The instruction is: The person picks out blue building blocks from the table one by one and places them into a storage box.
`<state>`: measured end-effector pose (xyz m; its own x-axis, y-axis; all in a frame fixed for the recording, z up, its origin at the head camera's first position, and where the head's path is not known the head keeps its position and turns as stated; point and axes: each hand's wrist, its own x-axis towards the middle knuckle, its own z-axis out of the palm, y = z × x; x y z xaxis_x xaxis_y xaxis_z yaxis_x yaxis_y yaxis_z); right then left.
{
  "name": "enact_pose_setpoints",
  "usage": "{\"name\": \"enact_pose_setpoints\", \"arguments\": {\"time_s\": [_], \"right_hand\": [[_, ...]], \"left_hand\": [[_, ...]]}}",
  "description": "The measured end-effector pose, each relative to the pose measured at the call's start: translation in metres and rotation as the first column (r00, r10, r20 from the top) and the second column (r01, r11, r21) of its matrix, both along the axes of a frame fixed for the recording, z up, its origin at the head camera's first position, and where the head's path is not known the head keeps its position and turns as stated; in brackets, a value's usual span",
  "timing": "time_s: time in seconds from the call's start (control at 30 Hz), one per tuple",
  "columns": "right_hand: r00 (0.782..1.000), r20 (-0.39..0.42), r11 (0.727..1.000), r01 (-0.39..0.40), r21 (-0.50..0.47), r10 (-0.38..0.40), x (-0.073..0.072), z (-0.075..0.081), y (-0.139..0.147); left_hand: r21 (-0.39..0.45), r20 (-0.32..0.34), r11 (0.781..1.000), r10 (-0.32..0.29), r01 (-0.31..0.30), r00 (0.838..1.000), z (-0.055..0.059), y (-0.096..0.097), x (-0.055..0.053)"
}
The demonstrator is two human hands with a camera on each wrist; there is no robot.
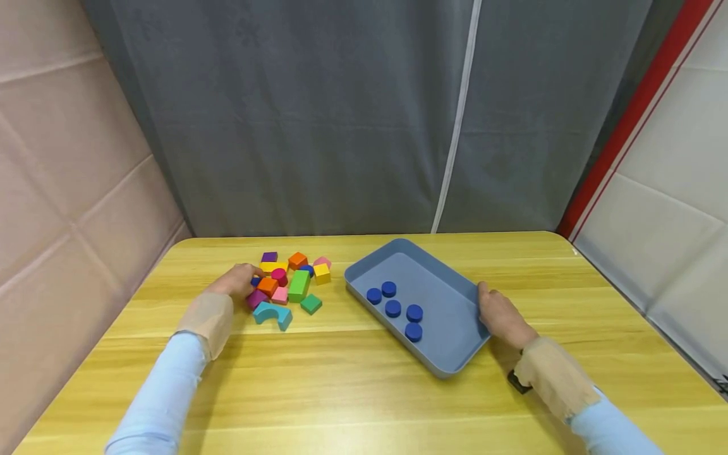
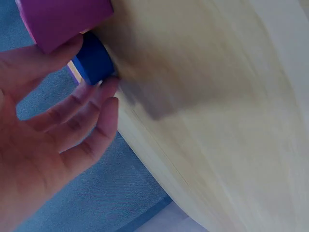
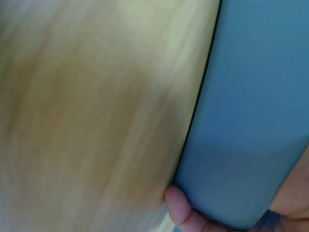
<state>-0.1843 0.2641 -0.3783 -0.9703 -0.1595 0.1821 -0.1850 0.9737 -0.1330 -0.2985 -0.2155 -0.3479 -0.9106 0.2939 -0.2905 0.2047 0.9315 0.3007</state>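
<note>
In the head view my left hand (image 1: 234,282) is at the left side of a pile of coloured blocks. Its thumb and fingertips pinch a small round blue block (image 2: 94,59), seen close up in the left wrist view beside a purple block (image 2: 67,19). On the right, my right hand (image 1: 503,318) grips the short right side of a grey-blue tray (image 1: 449,276), thumb over the rim. The right wrist view has a finger (image 3: 179,205) against the tray's outer wall. Several blue discs (image 1: 392,308) lie flat in the tray's left and front part.
Around the left hand are a light blue arch (image 1: 273,313), a green block (image 1: 299,286), an orange block (image 1: 268,286), a yellow cube (image 1: 321,273) and a teal block (image 1: 311,304). A grey curtain (image 1: 318,126) hangs behind the wooden table (image 1: 273,392).
</note>
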Motion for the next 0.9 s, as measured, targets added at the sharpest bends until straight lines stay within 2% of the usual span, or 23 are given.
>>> {"name": "enact_pose_setpoints", "arguments": {"time_s": [0.13,0.27,0.47,0.63,0.9], "right_hand": [[1.000,0.003,1.000,-0.003,0.001,0.003,0.001,0.000,0.000],[1.000,0.011,1.000,0.004,-0.001,-0.004,0.000,0.000,0.000],[1.000,0.013,1.000,0.005,-0.001,-0.005,0.000,-0.001,-0.001],[1.000,0.026,1.000,0.007,-0.009,-0.007,0.001,0.000,-0.002],[0.999,0.031,1.000,0.017,-0.011,-0.016,0.000,0.001,-0.002]], "left_hand": [[-0.003,0.069,0.998,0.070,-0.070,0.995,0.000,0.000,0.003],[-0.023,0.090,0.997,0.071,-0.069,0.993,-0.001,-0.002,0.003],[-0.025,0.062,1.000,0.008,-0.006,0.998,-0.001,-0.009,0.004],[-0.001,0.059,1.000,0.010,-0.010,0.998,0.001,-0.014,0.009],[-0.002,-0.026,0.999,-0.045,0.045,0.999,0.009,-0.018,0.011]]}}
